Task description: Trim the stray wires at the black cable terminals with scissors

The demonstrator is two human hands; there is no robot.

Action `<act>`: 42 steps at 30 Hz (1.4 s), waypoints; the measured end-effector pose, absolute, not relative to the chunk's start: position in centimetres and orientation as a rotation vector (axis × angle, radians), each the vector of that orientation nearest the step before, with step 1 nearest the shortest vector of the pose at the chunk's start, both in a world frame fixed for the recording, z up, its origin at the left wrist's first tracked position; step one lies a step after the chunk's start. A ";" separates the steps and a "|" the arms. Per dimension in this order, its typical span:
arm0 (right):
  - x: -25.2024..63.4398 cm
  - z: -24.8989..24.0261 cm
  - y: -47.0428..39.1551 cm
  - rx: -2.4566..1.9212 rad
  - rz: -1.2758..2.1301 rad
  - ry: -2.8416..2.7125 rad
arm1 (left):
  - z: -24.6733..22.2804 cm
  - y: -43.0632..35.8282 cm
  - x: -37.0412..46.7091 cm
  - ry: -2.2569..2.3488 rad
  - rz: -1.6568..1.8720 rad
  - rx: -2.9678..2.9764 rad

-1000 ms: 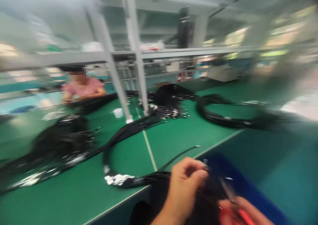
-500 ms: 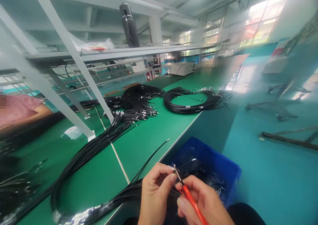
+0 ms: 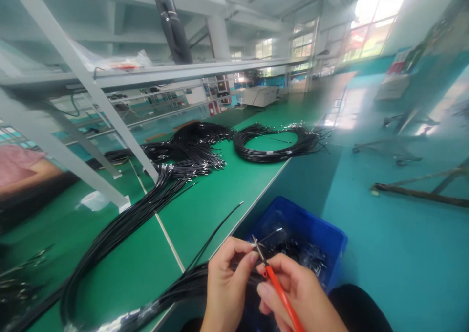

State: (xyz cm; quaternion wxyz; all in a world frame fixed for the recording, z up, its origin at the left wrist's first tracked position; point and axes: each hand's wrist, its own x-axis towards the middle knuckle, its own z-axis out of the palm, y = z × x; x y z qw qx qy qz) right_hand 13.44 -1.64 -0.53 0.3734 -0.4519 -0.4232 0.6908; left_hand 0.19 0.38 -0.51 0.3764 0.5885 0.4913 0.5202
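My left hand pinches a thin black cable between thumb and forefinger; the gripped part is mostly hidden by the fingers. My right hand is closed around a red-handled cutting tool with slim metal jaws. Its jaw tips touch or nearly touch the work at my left fingertips. A thick bundle of black cables curves across the green table and passes behind my hands. One loose cable sticks out of it, its metal tip pointing away from me.
Beneath my hands, a blue bin holds dark and clear plastic pieces. Farther along lie a coiled cable bundle and a cable pile. White shelf posts rise at left. A dark bottle stands on the shelf. Another person's arm shows at left.
The view has shifted slightly, so the table and shelf sit farther left. My two hands keep nearly the same pose, the tool still at my left fingertips.
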 end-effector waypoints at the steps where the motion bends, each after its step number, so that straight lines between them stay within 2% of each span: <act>1: 13.5 -0.5 -1.6 -1.175 1.768 -1.086 | -0.5 0.4 0.2 1.262 1.323 1.515; 31: 14.4 -0.6 -1.2 -1.016 1.960 -1.019 | -1.0 0.6 1.3 1.381 1.314 1.590; 37: 14.6 -1.3 -1.9 -1.107 1.875 -1.028 | -1.4 0.9 1.2 1.433 1.280 1.613; 42: 15.1 -1.9 -2.4 -1.087 1.674 -0.936 | -1.3 1.1 0.6 1.427 1.161 1.699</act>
